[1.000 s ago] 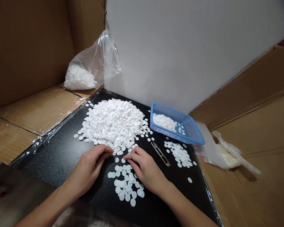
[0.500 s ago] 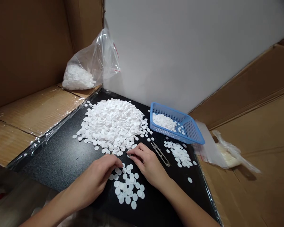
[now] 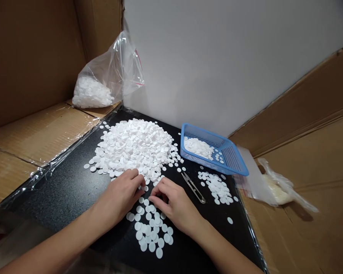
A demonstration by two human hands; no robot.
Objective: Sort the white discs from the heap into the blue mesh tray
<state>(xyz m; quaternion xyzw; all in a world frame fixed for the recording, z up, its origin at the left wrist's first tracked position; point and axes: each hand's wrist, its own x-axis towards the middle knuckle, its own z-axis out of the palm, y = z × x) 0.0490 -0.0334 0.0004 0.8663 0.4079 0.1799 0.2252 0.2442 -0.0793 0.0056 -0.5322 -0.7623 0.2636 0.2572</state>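
Observation:
A large heap of small white discs (image 3: 137,144) lies on the black tabletop (image 3: 74,194). My left hand (image 3: 127,190) is at the heap's near edge, its fingers curled together; whatever they pinch is hidden. To its right my right hand (image 3: 170,198) has thumb and fingers drawn close together, and I cannot make out a disc between them. Nearer to me, below both hands, a smaller loose group of white discs (image 3: 151,232) is spread out flat. A pair of metal thread snips (image 3: 193,188) rests just right of my right hand.
A blue perforated basket (image 3: 231,167) with discs in it stands against the pale wall. Another patch of discs (image 3: 218,188) lies by the right table edge. A clear bag of white pieces (image 3: 93,93) sits on cardboard at left; a tied plastic bag (image 3: 280,186) lies at right.
My left hand has moved forward from the near discs to the heap's edge. My right hand has shifted slightly toward me and left. More discs lie in the near group's upper part.

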